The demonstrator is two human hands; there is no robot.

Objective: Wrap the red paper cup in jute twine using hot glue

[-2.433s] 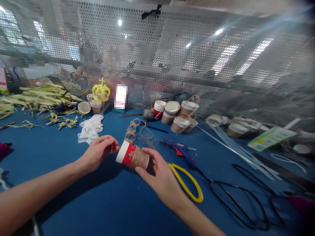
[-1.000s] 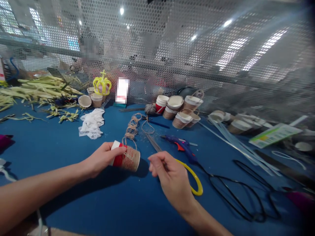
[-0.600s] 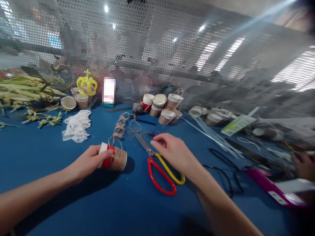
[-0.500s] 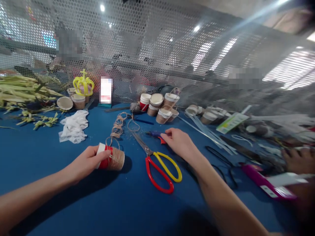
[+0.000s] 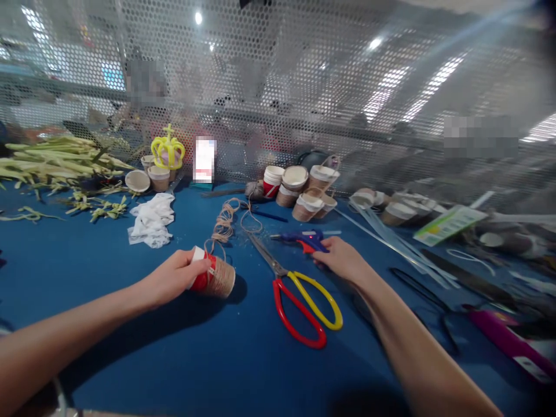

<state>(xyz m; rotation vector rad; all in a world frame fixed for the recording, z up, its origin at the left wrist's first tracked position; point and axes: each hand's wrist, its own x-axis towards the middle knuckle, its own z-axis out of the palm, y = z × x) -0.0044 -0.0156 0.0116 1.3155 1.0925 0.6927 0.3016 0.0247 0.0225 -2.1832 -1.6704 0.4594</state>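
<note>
My left hand (image 5: 180,277) is closed around a red and white paper cup (image 5: 214,274), tilted on its side and partly wrapped in brown twine. From the cup, loose loops of twine (image 5: 223,223) run back across the blue table. On the right, my right hand (image 5: 341,258) grips the handle end of a blue and orange glue gun (image 5: 306,238), whose nozzle points left. Large scissors (image 5: 282,272) with one red and one yellow handle lie partly open between my hands, blades pointing away from me.
Behind are wrapped cups (image 5: 295,176), a ball of twine (image 5: 254,190) and a mesh screen (image 5: 260,75). At left lie a white cloth (image 5: 153,220), a yellow crown (image 5: 168,149) and pale stalks (image 5: 56,159). Clear sticks (image 5: 391,237) and a purple object (image 5: 508,339) lie right.
My right hand has shifted from over the glue gun to its handle end, exposing its body. The view has turned, so most things appear further right. My left hand still holds the cup.
</note>
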